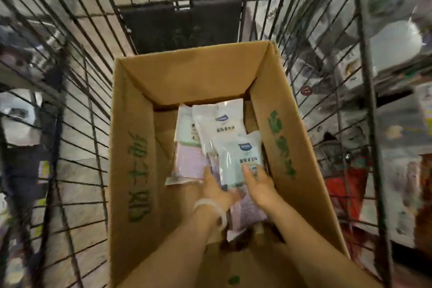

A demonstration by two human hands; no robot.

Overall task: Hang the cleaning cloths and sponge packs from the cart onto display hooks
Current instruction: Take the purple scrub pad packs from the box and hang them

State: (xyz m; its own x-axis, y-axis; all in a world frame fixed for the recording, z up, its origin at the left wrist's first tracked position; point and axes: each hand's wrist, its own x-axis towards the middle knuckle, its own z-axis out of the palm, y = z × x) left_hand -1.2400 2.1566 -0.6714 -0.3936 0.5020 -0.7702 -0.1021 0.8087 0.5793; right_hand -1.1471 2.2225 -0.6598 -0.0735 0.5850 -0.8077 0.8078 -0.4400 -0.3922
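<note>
Two bare arms reach down from the near edge into a wire cart [77,91], whose dark bars fan out on both sides and across the far end, where a dark flap [180,23] hangs against the grid. Filling most of the cart is an open cardboard box [138,147] with green lettering on its left and right flaps. Down on its floor lie several cleaning cloth packs [219,124] in white and clear plastic, overlapping one another, their white header cards pointing toward the far wall. Beneath and to the left of them a pale purple cloth pack [189,166] shows through its wrapper, and another purple one [247,210] lies nearer, between the two forearms.

The left hand [214,186], with a pale bracelet [210,208] on the wrist, rests on the purple pack's near edge; its fingers look fairly straight, though motion blur hides their tips. The right hand [257,181] lies palm down on the nearest white pack [240,159], fingers loosely spread and touching its lower part, not curled round it. I cannot tell whether either thumb is hooked under a pack.

Beyond the bars, store shelves are a blur, with something red [346,184] low on the right.
</note>
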